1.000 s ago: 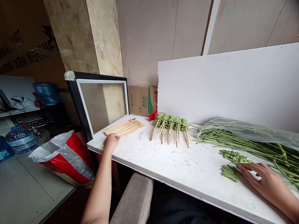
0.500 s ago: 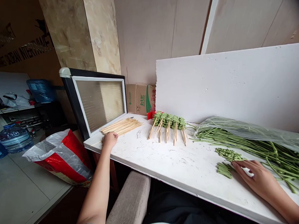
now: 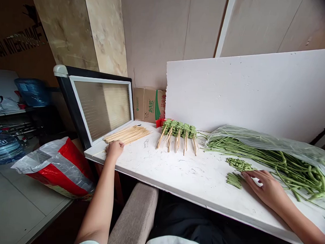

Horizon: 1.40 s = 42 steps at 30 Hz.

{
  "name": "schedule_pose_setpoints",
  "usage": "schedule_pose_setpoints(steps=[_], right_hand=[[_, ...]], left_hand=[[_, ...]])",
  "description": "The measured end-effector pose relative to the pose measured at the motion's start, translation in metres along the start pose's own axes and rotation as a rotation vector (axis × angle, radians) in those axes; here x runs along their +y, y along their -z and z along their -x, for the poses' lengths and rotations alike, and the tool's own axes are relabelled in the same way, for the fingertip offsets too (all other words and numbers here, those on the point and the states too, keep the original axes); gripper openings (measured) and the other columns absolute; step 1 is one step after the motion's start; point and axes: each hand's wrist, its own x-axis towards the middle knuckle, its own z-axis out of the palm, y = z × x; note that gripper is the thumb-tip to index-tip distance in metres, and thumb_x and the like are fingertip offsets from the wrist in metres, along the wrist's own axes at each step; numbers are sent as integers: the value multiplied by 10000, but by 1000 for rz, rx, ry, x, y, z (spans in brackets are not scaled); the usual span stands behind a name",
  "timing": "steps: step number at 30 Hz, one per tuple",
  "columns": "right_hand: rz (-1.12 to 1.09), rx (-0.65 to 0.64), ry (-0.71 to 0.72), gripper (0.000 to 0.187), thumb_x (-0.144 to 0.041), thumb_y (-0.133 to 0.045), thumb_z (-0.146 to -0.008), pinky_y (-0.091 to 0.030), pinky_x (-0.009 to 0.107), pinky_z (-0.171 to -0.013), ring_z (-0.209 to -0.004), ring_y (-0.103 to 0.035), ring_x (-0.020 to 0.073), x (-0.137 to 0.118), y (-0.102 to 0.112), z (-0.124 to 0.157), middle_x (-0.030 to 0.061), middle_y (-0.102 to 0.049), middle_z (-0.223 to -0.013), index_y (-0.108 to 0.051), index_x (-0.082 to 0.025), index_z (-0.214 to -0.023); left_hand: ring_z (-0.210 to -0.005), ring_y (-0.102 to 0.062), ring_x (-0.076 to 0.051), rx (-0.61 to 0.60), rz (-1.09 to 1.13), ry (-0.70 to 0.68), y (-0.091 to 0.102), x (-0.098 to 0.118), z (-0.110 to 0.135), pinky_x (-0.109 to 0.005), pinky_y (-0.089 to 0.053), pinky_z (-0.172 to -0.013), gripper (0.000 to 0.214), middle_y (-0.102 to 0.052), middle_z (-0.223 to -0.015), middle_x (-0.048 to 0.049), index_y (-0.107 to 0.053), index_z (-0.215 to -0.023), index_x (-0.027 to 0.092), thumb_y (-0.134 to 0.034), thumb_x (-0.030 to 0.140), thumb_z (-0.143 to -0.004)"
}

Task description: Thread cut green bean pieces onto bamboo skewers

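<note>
My left hand (image 3: 115,150) is closed at the near end of a pile of bamboo skewers (image 3: 132,134). A thin skewer end juts out to its left; the fingertips are mostly hidden. On the right, my right hand (image 3: 265,186) rests with thumb and forefinger pinched at the cut green bean pieces (image 3: 233,179). Whether a piece is between those fingertips does not show. Another heap of cut pieces (image 3: 238,163) lies just behind. Between the hands, farther back, green beans threaded on skewers (image 3: 179,129) are stacked, their bare stick ends pointing at me.
Long uncut beans (image 3: 257,150) lie at the right, partly under a clear plastic bag (image 3: 274,139). A framed panel (image 3: 104,105) stands at the table's left end. Behind are a cardboard box (image 3: 145,104) and a white board (image 3: 246,93). A red-and-white sack (image 3: 59,168) sits on the floor.
The view has shifted slightly, so everything sits a little farther left. Both hands stay at the same places, by the skewers and the cut beans.
</note>
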Motion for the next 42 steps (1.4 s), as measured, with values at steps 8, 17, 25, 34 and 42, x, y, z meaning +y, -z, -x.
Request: schedule_pose_setpoints(steps=[8, 17, 25, 34, 42], right_hand=[[5, 20, 38, 478, -650, -460, -948, -510, 509, -682, -894, -661, 420, 4, -3, 1, 90, -759, -921, -727, -253, -969], [-18, -4, 8, 461, -635, -462, -948, -487, 503, -686, -921, -650, 422, 3, -2, 1, 92, -754, -927, -725, -256, -964], [28, 36, 67, 448, -624, -462, -970, -521, 484, -671, -865, -675, 389, -2, 1, 0, 77, -762, -877, -729, -264, -953], [-16, 12, 15, 470, -653, -476, -953, -504, 508, -689, -908, -671, 427, -4, 2, 0, 89, -766, -896, -744, -268, -946], [-5, -13, 15, 498, -663, -459, -956, -485, 515, -720, -911, -667, 415, -2, 1, -1, 115, -757, -904, -745, -255, -965]], left_hand=[[-1119, -627, -314, 50, 78, 46, 1, 3, 1, -435, -426, -984, 243, -797, -1091, -101, -760, -992, 243, -558, 371, -949], [-1084, -632, -324, 46, 86, 47, 4, 5, 4, -447, -412, -982, 254, -797, -1012, -101, -753, -884, 232, -570, 400, -938], [-1049, -646, -322, 35, 83, 41, 5, 7, 4, -472, -398, -989, 263, -796, -998, -102, -752, -866, 226, -566, 399, -936], [-1166, -596, -357, 27, 65, 77, 1, 8, 3, -508, -394, -1014, 259, -776, -1116, -134, -749, -953, 213, -533, 356, -963], [-1263, -525, -425, -6, 36, 146, 1, 5, 0, -558, -384, -1013, 295, -728, -1180, -238, -742, -913, 153, -563, 384, -953]])
